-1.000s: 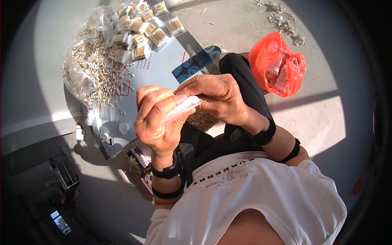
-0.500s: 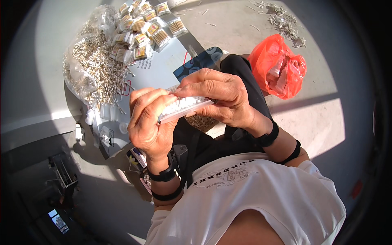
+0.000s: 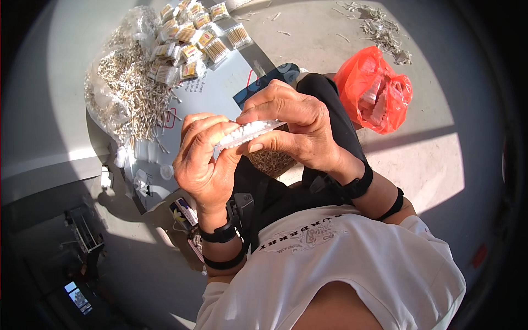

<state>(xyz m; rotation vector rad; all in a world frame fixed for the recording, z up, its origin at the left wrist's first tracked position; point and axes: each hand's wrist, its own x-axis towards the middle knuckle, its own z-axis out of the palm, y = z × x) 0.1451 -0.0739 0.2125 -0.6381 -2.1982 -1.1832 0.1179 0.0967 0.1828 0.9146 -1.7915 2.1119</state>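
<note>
Between both hands, above my lap, is a small clear plastic bag of cotton swabs [image 3: 248, 132], its white cotton tips showing in a row along the near side. My left hand [image 3: 203, 154] grips its left end, the thumb below and the fingers above. My right hand [image 3: 294, 129] pinches the right part along the top edge, its thumb at the near underside. The swabs' sticks are hidden behind the fingers. Beyond my left hand, a large clear bag [image 3: 104, 99] spills loose cotton swabs [image 3: 135, 82] over a grey board [image 3: 190, 104].
Several filled swab packets [image 3: 192, 38] lie piled on the board's far end. A red plastic bag [image 3: 374, 91] with clear packaging stands at right. Swabs fill a container [image 3: 272, 162] below my hands. White scraps [image 3: 379, 27] litter the far floor. A small round clear lid [image 3: 166, 172] rests near the board's edge.
The bag of swabs has tilted, so its near face shows less. My right thumb has come forward to its near edge, and the right fingers have risen slightly.
</note>
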